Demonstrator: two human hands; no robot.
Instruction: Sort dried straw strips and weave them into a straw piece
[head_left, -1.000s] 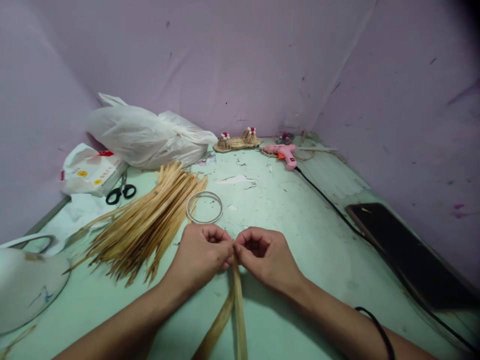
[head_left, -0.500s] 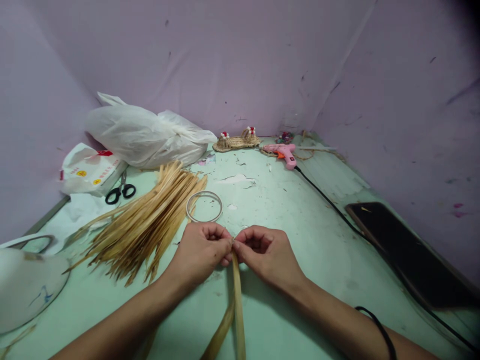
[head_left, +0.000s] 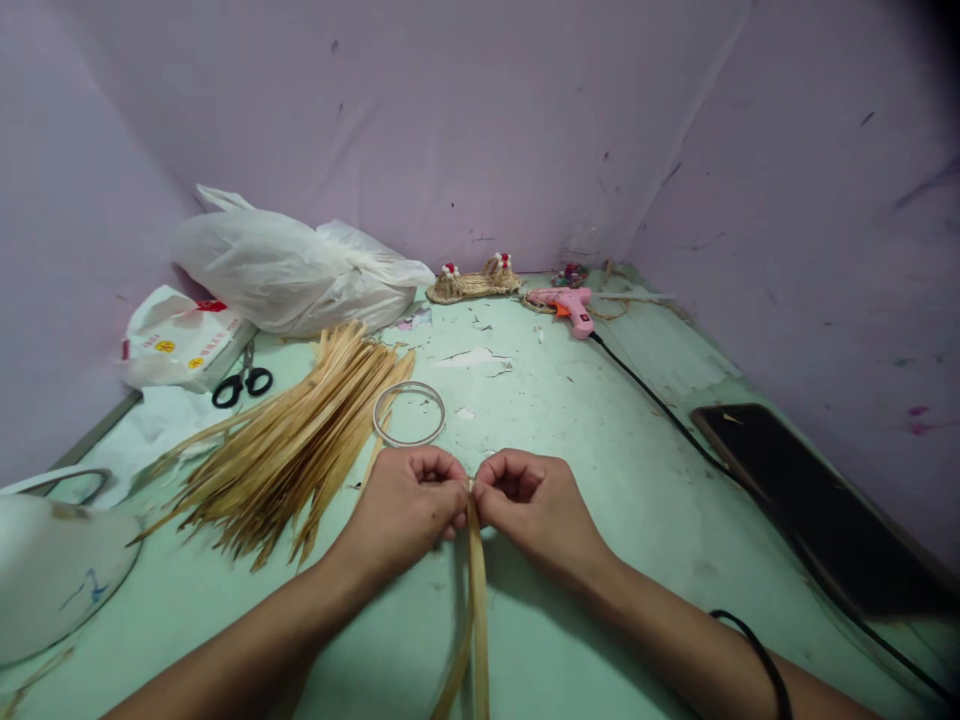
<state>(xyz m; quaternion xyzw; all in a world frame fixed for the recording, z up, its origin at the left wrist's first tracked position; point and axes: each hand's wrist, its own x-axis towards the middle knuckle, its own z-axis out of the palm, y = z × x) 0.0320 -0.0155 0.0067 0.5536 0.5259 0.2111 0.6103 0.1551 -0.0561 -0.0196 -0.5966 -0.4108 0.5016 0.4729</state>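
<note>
Side by side over the table, my left hand (head_left: 420, 500) and my right hand (head_left: 529, 505) pinch the upper end of some dried leaf strips (head_left: 478, 600) between thumbs and fingertips. Two tan lengths hang from the pinch toward me and run out at the bottom of the picture. The fingers hide most of the held end. Just beyond my left hand lies a round silvery ring (head_left: 377, 425). A fanned bundle of dried leaf strips (head_left: 292, 450) is spread left of it.
Black-handled scissors (head_left: 241, 385), a paper-covered box (head_left: 187, 335) and a white plastic bag (head_left: 292, 270) lie at the back left. Woven slippers (head_left: 472, 287) and a pink glue gun (head_left: 568, 305) stand by the wall. A dark phone-like slab (head_left: 810, 500) lies right, crossed by a cord.
Both hands have shifted very slightly to the right. The hanging left strip has swung rightward, closer to the other one.
</note>
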